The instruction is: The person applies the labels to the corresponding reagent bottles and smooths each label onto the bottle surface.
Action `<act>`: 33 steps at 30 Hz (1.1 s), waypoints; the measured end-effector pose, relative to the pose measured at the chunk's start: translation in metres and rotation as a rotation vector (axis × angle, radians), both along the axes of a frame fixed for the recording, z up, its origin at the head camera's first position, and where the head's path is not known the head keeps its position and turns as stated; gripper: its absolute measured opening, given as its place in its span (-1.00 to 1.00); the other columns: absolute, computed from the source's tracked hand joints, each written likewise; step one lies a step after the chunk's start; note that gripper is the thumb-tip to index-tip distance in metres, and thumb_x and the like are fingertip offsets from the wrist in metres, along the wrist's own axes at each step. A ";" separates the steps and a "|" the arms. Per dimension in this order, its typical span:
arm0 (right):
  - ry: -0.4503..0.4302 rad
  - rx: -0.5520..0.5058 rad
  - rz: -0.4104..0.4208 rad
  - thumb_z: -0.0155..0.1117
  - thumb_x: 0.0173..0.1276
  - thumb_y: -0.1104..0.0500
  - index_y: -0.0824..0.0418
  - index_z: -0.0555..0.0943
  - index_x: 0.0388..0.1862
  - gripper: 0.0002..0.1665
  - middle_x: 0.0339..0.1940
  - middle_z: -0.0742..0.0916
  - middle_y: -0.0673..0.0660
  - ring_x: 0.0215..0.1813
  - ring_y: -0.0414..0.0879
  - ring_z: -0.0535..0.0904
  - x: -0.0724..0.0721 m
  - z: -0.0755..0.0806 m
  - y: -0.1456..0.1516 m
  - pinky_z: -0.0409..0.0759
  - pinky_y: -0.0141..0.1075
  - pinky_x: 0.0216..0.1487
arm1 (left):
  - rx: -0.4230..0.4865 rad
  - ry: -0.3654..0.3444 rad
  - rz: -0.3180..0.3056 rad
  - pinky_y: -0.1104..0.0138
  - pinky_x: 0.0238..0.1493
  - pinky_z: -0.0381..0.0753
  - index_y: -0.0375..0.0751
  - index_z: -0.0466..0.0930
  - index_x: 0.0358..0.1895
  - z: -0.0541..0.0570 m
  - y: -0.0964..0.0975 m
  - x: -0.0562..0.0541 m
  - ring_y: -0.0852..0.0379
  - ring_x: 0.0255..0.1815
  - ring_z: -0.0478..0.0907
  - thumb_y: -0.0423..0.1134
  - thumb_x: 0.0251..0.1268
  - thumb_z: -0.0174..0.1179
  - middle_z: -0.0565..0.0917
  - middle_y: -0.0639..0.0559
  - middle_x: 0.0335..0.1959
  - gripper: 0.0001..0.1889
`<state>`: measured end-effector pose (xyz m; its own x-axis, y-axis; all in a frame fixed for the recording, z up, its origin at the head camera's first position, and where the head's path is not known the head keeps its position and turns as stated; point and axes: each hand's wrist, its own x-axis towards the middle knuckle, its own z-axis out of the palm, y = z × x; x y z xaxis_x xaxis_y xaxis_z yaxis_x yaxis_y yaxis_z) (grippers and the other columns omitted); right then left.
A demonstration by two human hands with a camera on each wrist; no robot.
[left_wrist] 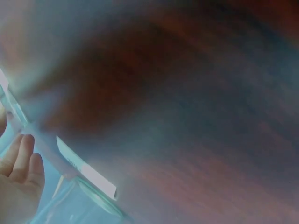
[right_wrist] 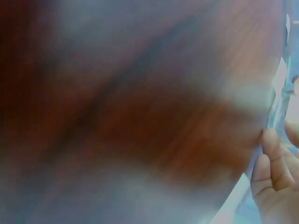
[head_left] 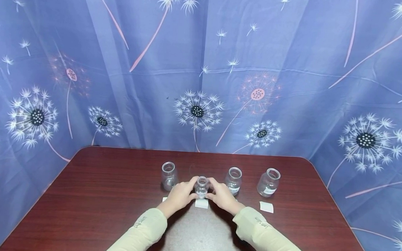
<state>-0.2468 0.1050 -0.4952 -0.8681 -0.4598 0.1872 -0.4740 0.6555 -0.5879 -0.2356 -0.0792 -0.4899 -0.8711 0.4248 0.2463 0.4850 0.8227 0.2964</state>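
A small clear glass jar (head_left: 201,189) stands upright near the middle of the table, behind a white paper slip (head_left: 201,203). My left hand (head_left: 181,194) holds it from the left, thumb at the near side and fingers at the far side. From the right, my right hand (head_left: 223,195) holds the same jar in a mirrored way. In the left wrist view, several fingers of the left hand (left_wrist: 21,182) show at the lower left edge. The right wrist view catches the right hand (right_wrist: 275,182) at its right edge.
A larger glass jar (head_left: 169,176) stands left of the hands. Two more, a labelled jar (head_left: 234,177) and another labelled jar (head_left: 269,182), stand to the right. A white slip (head_left: 266,207) lies before the rightmost one. A patterned blue curtain (head_left: 148,100) hangs behind the table (head_left: 93,195).
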 end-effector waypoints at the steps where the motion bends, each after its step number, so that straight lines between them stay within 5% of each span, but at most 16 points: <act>1: -0.013 -0.017 0.012 0.29 0.05 0.26 0.18 0.38 0.02 -0.49 -0.21 0.69 0.18 -0.32 -0.08 0.63 0.000 0.000 0.001 0.54 -0.32 -0.34 | 0.003 0.010 -0.010 0.26 -0.48 0.49 -0.04 0.25 0.11 0.000 -0.001 -0.001 0.07 -0.45 0.60 -0.07 -0.02 0.23 0.67 0.02 -0.40 -0.43; 7: -0.073 -0.093 0.064 0.22 0.12 0.26 0.22 0.42 0.01 -0.57 -0.24 0.70 0.18 -0.56 -0.18 0.55 -0.001 0.001 0.004 0.45 -0.47 -0.54 | 0.005 0.043 -0.069 0.32 -0.47 0.49 -0.03 0.38 0.05 0.004 -0.009 -0.005 0.14 -0.47 0.60 -0.02 -0.02 0.19 0.67 0.08 -0.46 -0.50; 21: -0.129 -0.100 0.094 0.05 0.29 0.14 0.37 0.39 0.11 -0.53 -0.47 0.69 0.17 -0.56 -0.11 0.58 0.001 0.004 0.008 0.43 -0.47 -0.54 | 0.025 0.097 -0.098 0.31 -0.43 0.52 -0.03 0.47 0.00 0.003 -0.014 -0.007 0.15 -0.45 0.61 0.01 -0.07 0.18 0.69 0.07 -0.47 -0.52; 33: -0.141 -0.125 -0.012 0.01 0.31 0.17 0.34 0.34 0.16 -0.53 -0.54 0.68 0.17 -0.62 -0.13 0.55 -0.002 0.001 0.001 0.39 -0.45 -0.61 | 0.059 0.028 0.006 0.33 -0.49 0.47 0.01 0.44 0.07 0.002 -0.008 -0.011 0.21 -0.56 0.52 -0.01 -0.04 0.19 0.67 0.05 -0.48 -0.49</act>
<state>-0.2487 0.1060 -0.4937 -0.8952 -0.4297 0.1184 -0.3738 0.5788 -0.7247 -0.2470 -0.0873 -0.4882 -0.8659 0.4039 0.2950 0.4892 0.8070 0.3308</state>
